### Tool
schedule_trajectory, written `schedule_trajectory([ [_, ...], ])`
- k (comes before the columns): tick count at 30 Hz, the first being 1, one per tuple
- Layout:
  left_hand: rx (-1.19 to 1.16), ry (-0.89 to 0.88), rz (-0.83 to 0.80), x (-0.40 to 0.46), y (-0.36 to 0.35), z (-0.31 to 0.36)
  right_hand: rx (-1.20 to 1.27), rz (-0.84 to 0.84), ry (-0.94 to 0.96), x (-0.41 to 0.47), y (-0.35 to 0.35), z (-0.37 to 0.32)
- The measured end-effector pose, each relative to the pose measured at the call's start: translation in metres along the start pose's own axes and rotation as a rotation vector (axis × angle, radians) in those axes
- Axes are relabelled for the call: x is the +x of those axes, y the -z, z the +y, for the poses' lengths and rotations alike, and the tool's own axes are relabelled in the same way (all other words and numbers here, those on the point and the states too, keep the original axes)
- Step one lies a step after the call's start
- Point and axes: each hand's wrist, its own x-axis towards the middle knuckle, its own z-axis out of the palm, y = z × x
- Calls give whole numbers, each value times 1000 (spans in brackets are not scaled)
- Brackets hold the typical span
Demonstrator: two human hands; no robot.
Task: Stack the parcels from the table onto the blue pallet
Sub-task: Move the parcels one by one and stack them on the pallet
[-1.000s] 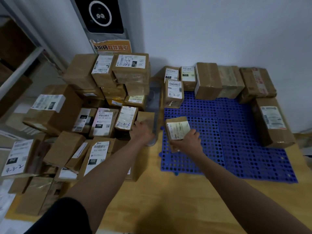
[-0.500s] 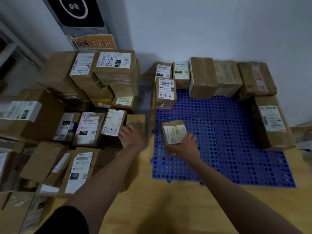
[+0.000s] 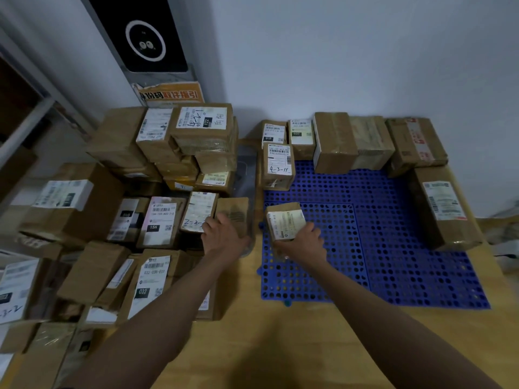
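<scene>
Parcels: right hand [image 3: 302, 242] fingers clamp labelled parcel [image 3: 284, 221]; left hand [image 3: 224, 234] fingers grip parcel marked "2-2-" [image 3: 198, 211].

Parcel sorting room. Labelled cardboard parcels [image 3: 157, 220] heaped left of frame; blue pallet [image 3: 393, 248] right, on the bench [image 3: 280, 346]. Metal shelving [image 3: 25, 119] upper left.

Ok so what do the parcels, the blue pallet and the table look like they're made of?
Parcel in the right hand: brown corrugated cardboard by the look, matte, with a white paper label; some parcels show glossy clear tape. Blue pallet: probably moulded plastic, uniform blue, with a grid of round holes. Table: light wood or wood-look laminate, smooth; which one cannot be told.
</scene>
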Motion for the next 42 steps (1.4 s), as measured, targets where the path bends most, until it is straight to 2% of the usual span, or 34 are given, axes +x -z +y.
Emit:
schedule_trajectory([
  [5,-51,-73,-13,-23,19,-6,49,5,3,-25,-3,-11],
  [13,-243,-96,-34,-60,41,-13,96,72,-52,-68,2,7],
  [20,-477,-206,-138,-89,50,-9,247,106,-120,-98,17,18],
  [29,-580,-359,-236,-116,59,-10,522,122,-149,-112,38,39],
  [37,-594,-432,-319,-128,66,27,630,93,-169,-93,60,59],
  [42,-627,-348,-323,-125,55,65,686,75,-126,-73,77,82],
])
